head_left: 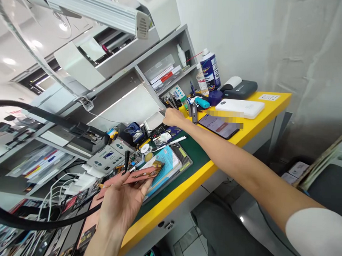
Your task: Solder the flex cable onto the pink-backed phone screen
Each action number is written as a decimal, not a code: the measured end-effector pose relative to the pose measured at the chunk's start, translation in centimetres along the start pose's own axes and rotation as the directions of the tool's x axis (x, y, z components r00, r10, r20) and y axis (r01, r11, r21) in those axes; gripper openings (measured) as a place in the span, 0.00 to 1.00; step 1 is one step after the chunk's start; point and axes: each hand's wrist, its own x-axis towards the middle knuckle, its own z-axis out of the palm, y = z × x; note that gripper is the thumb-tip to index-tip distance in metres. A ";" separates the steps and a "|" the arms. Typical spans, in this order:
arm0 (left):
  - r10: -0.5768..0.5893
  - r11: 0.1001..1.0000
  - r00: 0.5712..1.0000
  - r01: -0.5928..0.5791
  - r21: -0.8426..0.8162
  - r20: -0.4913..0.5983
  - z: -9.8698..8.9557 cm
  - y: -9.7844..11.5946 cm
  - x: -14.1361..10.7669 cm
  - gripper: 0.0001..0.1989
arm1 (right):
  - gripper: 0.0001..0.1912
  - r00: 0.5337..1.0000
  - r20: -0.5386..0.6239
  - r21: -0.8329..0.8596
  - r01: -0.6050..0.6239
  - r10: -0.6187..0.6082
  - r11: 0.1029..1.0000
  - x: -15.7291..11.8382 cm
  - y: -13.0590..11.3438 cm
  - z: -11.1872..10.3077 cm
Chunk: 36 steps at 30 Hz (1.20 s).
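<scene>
My left hand holds a thin pinkish-copper part with a gold flex piece at its right end, fingers and thumb around it. It is held just left of a blue booklet on the green mat. Farther off, my right hand is stretched out beside the holder of tweezers and small tools. Its fingers are curled together, and whatever they grip is too small to make out. A dark grey pen-like tool stands just right of that hand.
A phone, a white power bank, a blue spray can and a dark printer-like device occupy the right side. Soldering equipment and white cables stand left. A black flexible arm and a lamp hang in front.
</scene>
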 end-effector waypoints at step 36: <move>0.230 0.049 0.780 -0.606 0.794 0.582 -1.9 1.3 1.8 0.22 | 0.16 0.976 -0.196 -0.015 0.091 -0.092 0.996 -0.7 -0.9 0.1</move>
